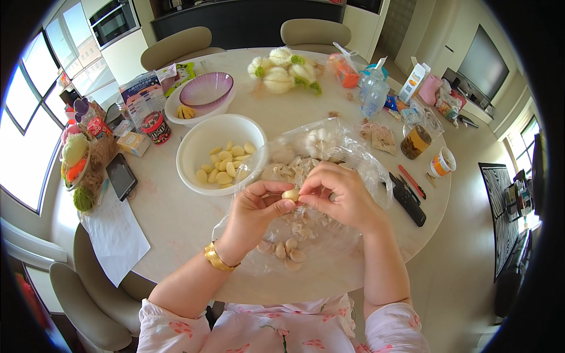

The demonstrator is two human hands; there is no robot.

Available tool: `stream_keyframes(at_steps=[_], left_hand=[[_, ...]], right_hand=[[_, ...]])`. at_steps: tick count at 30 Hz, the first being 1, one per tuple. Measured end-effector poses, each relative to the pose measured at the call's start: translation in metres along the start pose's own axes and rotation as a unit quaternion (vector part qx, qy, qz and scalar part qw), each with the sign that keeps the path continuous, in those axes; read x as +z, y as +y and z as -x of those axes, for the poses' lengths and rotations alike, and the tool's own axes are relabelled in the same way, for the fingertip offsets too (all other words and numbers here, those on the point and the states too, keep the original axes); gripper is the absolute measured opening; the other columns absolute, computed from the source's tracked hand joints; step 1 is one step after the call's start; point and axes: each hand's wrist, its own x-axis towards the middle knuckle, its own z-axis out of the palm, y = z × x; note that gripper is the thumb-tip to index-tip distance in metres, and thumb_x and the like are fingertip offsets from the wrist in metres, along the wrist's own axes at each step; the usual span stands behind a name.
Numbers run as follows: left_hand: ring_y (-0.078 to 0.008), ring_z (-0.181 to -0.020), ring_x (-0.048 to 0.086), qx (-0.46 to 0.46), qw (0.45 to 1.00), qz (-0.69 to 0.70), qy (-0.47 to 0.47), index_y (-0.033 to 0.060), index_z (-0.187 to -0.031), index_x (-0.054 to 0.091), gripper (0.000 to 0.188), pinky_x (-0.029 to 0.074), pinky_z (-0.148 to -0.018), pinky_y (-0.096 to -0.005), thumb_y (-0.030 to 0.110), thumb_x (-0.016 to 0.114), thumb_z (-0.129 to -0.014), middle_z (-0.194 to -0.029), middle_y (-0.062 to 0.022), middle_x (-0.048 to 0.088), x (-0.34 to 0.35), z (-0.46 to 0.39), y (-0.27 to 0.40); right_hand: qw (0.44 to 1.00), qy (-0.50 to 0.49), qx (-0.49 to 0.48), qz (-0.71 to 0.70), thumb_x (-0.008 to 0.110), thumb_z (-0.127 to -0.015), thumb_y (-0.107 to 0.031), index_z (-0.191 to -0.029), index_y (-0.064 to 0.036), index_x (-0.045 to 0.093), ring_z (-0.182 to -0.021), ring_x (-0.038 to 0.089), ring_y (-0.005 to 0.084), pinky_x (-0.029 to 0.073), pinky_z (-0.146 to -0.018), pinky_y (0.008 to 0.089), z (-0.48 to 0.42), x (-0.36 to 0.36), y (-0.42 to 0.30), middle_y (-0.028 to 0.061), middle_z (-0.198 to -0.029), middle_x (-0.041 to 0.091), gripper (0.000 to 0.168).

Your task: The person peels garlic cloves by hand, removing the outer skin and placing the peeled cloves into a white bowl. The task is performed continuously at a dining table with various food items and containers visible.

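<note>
Between the thumb and fingers of my left hand is a pale, mostly bare garlic clove. My right hand pinches the clove's right end with thumb and fingertips. Both hands are above a clear plastic bag spread on the table. Garlic bulbs lie in it behind my hands, and papery garlic skins lie heaped beneath them. Nearer to me is a small group of unpeeled garlic cloves. To the left, a white plastic bowl holds several peeled garlic cloves.
A black-handled knife and a red pen-like tool lie right of the bag. Behind the bowl, another white bowl carries a purple ribbed bowl. A smartphone and a paper sheet are at the left edge.
</note>
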Motion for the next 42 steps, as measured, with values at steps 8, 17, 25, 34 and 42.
stream_keyframes(at_steps=[8,17,25,34,42], left_hand=[[-0.0152,-0.103,0.072,0.016,1.0,-0.015,-0.01,-0.0001,-0.12,0.066,0.027,0.059,-0.084,-0.0271,-0.002,0.07,-0.094,-0.11,-0.0081,0.074,0.0003,-0.0001,-0.0004],[-0.0172,-0.106,0.071,0.017,1.0,-0.005,0.002,-0.0023,-0.122,0.063,0.028,0.059,-0.087,-0.0276,-0.005,0.068,-0.095,-0.116,-0.0114,0.071,0.0043,0.0012,0.0006],[-0.0163,-0.105,0.07,-0.01,0.999,-0.035,-0.011,-0.0032,-0.117,0.063,0.023,0.059,-0.088,-0.0278,-0.004,0.068,-0.095,-0.115,-0.0117,0.071,0.0027,0.0005,0.0043],[-0.0159,-0.106,0.07,-0.015,0.998,-0.06,-0.012,-0.003,-0.119,0.064,0.023,0.059,-0.089,-0.0283,-0.001,0.068,-0.096,-0.114,-0.0101,0.072,0.0037,0.0003,0.0045],[-0.0195,-0.108,0.069,-0.044,0.999,0.009,0.004,-0.0009,-0.121,0.062,0.022,0.058,-0.096,-0.0333,0.002,0.064,-0.099,-0.116,-0.0104,0.07,0.0014,-0.0003,0.0065]], right_hand=[[0.999,-0.029,0.002,0.037,0.071,-0.092,-0.01,-0.093,-0.004,0.066,-0.074,0.063,0.0183,0.051,-0.062,0.0308,0.0002,-0.0018,-0.0007,0.0054,-0.09,0.061,0.008],[0.999,-0.022,0.023,0.027,0.072,-0.091,-0.007,-0.092,-0.003,0.064,-0.077,0.06,0.0191,0.048,-0.066,0.0331,0.0018,-0.001,0.0008,0.0054,-0.086,0.06,0.009],[0.999,-0.018,0.021,0.033,0.071,-0.093,-0.011,-0.096,-0.004,0.062,-0.075,0.061,0.0219,0.05,-0.067,0.0339,0.0025,-0.0007,0.0047,0.0073,-0.091,0.061,0.012],[0.999,0.014,0.036,0.018,0.071,-0.092,-0.009,-0.098,-0.004,0.064,-0.077,0.062,0.021,0.052,-0.069,0.0328,0.0023,0.0001,0.0059,0.0073,-0.091,0.062,0.011],[0.999,-0.005,0.031,0.017,0.078,-0.086,-0.012,-0.093,-0.005,0.068,-0.072,0.062,0.0149,0.052,-0.062,0.0287,0.0025,-0.0061,0.0004,0.0029,-0.087,0.062,0.014]])
